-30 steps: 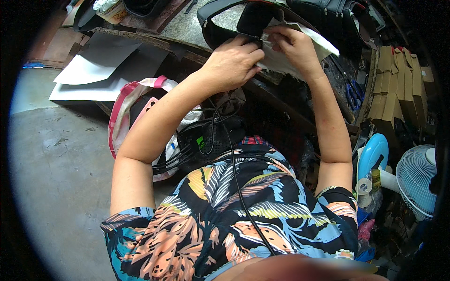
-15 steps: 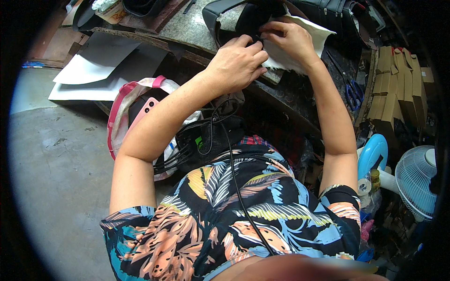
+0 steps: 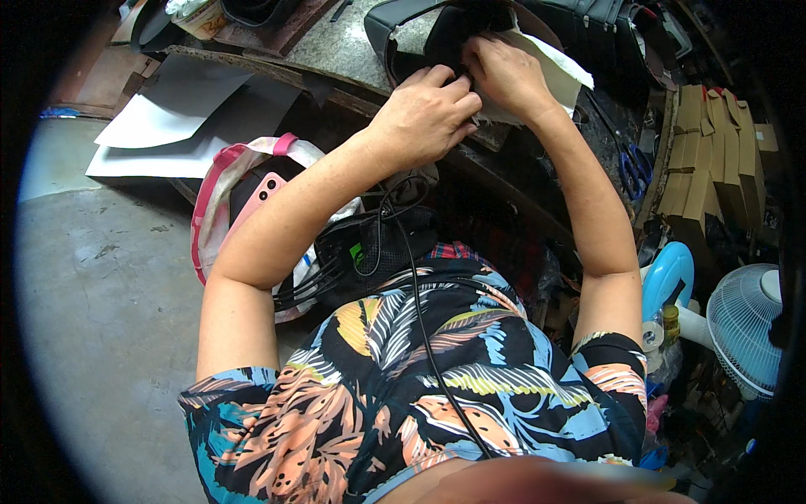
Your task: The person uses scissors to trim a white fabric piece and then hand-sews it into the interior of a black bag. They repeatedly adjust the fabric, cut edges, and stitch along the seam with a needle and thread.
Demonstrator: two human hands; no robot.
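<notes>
A black, leather-like bag piece (image 3: 382, 35) with a pale fabric backing (image 3: 558, 71) lies at the far edge of the worktop, bent up into a curved wall. My left hand (image 3: 430, 116) is closed at its near side, fingers curled over the edge. Beside it, my right hand (image 3: 506, 77) reaches into the fold with bent fingers pressed to the dark material. Both hands' fingertips are partly hidden, and no tool shows in either. The backing's frayed edge sticks out to the right of my right wrist.
The stone worktop (image 3: 336, 49) runs across the top. Blue-handled scissors (image 3: 635, 170) lie at right, near cardboard pieces (image 3: 701, 160) and a fan (image 3: 747, 328). White sheets (image 3: 168, 113) hang out at left. A pink-trimmed bag (image 3: 203, 214) holds a pink phone (image 3: 256, 202); a black cable (image 3: 420, 315) crosses my front.
My right hand has moved left and deeper into the fold, closer to my left hand. The pale backing has shifted and shows less. My left hand has barely moved.
</notes>
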